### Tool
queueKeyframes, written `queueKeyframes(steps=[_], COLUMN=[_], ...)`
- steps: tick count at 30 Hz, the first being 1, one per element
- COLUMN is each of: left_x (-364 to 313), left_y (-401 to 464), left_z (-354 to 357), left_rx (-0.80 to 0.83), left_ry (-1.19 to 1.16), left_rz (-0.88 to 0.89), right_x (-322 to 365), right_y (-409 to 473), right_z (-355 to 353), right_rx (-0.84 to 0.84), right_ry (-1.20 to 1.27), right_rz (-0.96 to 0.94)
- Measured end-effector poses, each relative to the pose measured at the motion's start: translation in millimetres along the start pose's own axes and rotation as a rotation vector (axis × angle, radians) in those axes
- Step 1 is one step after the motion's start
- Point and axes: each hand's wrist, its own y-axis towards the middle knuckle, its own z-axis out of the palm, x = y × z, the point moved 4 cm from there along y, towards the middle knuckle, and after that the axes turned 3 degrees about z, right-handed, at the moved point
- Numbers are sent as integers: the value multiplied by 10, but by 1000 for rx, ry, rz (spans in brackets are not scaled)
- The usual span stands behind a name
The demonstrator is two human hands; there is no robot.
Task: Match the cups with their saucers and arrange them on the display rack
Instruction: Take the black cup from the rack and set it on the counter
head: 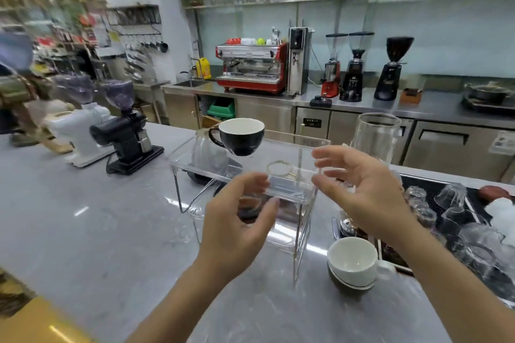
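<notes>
Left hand point(239, 214) and right hand point(359, 184): held wide, empty, at clear acrylic display rack point(195, 160) | black ceramic cup point(241, 136): seated on rack top | white ceramic cup point(355, 262): on dark saucer point(338, 282), near right of grey counter point(97, 231).

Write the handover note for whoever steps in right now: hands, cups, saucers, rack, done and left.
Left hand and right hand: both open, empty, raised either side of the rack's near end.
Black cup: on the rack's top, no saucer visible under it.
White cup: on a dark saucer on the counter, right of the rack.
Another dark saucer: below the rack, blurred.
Done: black cup up.
Left: check saucer pairings, rack the white cup.
</notes>
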Motion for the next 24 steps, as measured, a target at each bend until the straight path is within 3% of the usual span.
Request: queueKeyframes(steps=[6, 12, 18, 24], left_x=[296, 861, 1324, 1489], left_y=[687, 1314, 1697, 1801], left_z=[-439, -695, -604, -421], left_rx=[29, 119, 298, 451], left_ry=[72, 153, 232, 239], left_rz=[7, -88, -135, -186], right_x=[176, 64, -153, -314], right_y=[611, 1187, 1538, 1712], right_z=[369, 754, 1004, 1124], right_rx=[54, 120, 173, 252], right_ry=[-91, -182, -285, -238], right_rz=[-1, 122, 235, 384])
